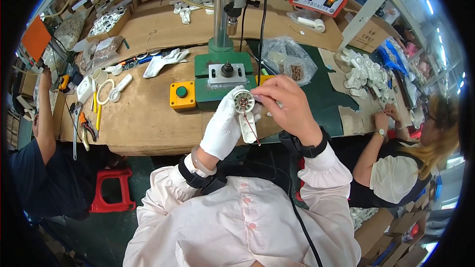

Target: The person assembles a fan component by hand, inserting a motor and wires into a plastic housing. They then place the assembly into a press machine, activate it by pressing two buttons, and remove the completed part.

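My left hand (223,127), in a white glove, grips a white plastic part with a round head (244,102) and a long handle, held up in front of my chest. A thin red wire (251,127) hangs from the round head. My bare right hand (288,106) pinches at the right side of the round head, fingers curled on it. Both hands are just in front of the green press machine (223,71), whose base plate holds a small dark fixture (227,69).
A yellow box with a green button (182,95) sits left of the press. A clear bag of small parts (289,62) lies to its right. White plastic parts (366,74) are piled far right. Pliers and tools (86,128) lie left. People sit on both sides; a red stool (111,188) stands below.
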The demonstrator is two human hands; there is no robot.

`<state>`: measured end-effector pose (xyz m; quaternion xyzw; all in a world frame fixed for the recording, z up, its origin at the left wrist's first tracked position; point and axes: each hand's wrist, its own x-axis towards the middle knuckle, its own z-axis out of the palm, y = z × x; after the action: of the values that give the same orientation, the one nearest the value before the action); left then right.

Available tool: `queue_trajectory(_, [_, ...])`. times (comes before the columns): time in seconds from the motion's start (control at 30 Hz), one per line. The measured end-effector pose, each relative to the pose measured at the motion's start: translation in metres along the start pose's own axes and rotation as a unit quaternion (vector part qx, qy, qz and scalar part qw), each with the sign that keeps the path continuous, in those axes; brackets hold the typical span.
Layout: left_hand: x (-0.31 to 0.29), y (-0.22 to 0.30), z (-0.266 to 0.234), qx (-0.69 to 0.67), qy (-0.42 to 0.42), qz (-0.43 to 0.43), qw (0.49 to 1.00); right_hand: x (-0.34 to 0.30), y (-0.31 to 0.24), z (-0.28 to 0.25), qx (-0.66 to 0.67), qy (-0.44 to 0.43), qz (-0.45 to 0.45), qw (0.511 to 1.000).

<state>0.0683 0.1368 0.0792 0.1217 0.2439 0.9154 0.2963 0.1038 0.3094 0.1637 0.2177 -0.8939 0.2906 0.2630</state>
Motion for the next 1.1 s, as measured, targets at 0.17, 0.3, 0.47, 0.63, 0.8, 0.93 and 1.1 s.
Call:
queue_trajectory(0.17, [0.001, 0.013, -0.007, -0.006, -0.006, 0.017, 1.0, -0.035, -0.031, 0.017, 0.02, -0.01, 0.139, 0.99])
queue_trajectory(0.3, [0.004, 0.015, -0.007, 0.009, 0.011, 0.04, 0.999, -0.068, -0.035, 0.046, 0.063, 0.0, 0.199, 0.978])
queue_trajectory(0.47, [0.006, 0.016, -0.011, 0.024, 0.017, 0.069, 0.997, -0.077, -0.039, 0.062, 0.061, 0.042, 0.156, 0.985])
queue_trajectory(0.63, [0.007, 0.016, -0.009, 0.059, 0.031, 0.075, 0.995, -0.076, -0.043, 0.06, 0.037, 0.053, 0.101, 0.993])
queue_trajectory(0.8, [0.01, 0.014, -0.01, 0.092, 0.03, 0.074, 0.993, -0.077, -0.043, 0.059, 0.038, 0.044, 0.117, 0.991])
queue_trajectory(0.93, [0.011, 0.014, -0.014, 0.042, 0.011, 0.058, 0.997, -0.066, -0.034, 0.042, -0.024, 0.041, 0.107, 0.993])
queue_trajectory(1.1, [0.007, 0.012, -0.019, 0.003, -0.012, 0.037, 0.999, -0.015, -0.012, 0.034, -0.034, 0.098, 0.005, 0.995])
